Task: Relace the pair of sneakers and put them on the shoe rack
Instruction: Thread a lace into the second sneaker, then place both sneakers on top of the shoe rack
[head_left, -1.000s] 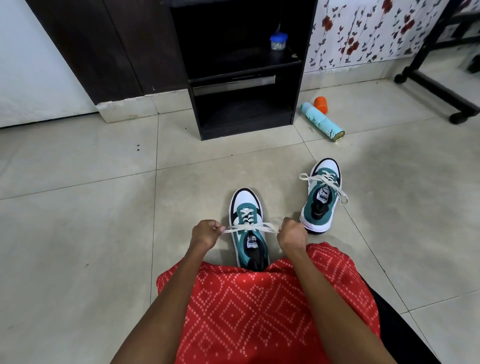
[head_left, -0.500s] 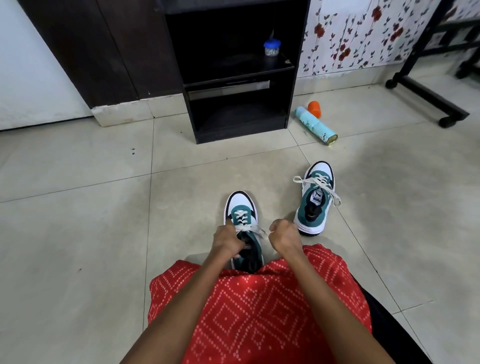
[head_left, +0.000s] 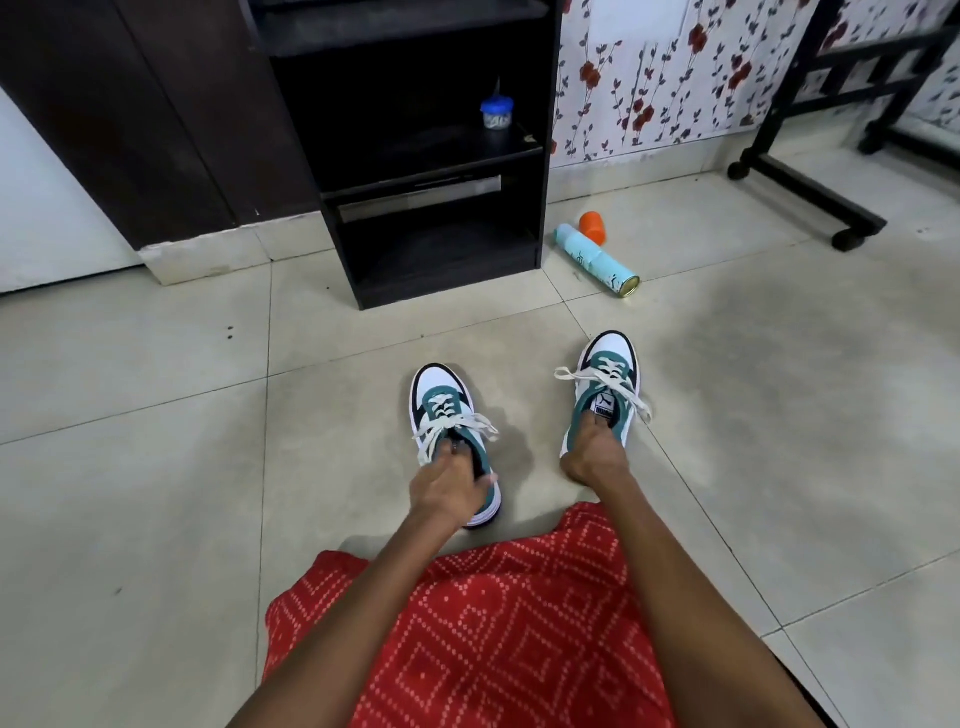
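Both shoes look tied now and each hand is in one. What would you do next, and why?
Probably lift both. The left hand grips the left sneaker, the right hand the right sneaker, both laced, and the black shoe rack stands just ahead.

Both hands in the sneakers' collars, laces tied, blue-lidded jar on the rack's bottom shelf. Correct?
Wrong on the shelf: in the head view the blue-lidded jar stands on the rack's upper shelf; the bottom one looks empty. The rest holds: left hand in the left sneaker, right hand in the right sneaker, laces tied.
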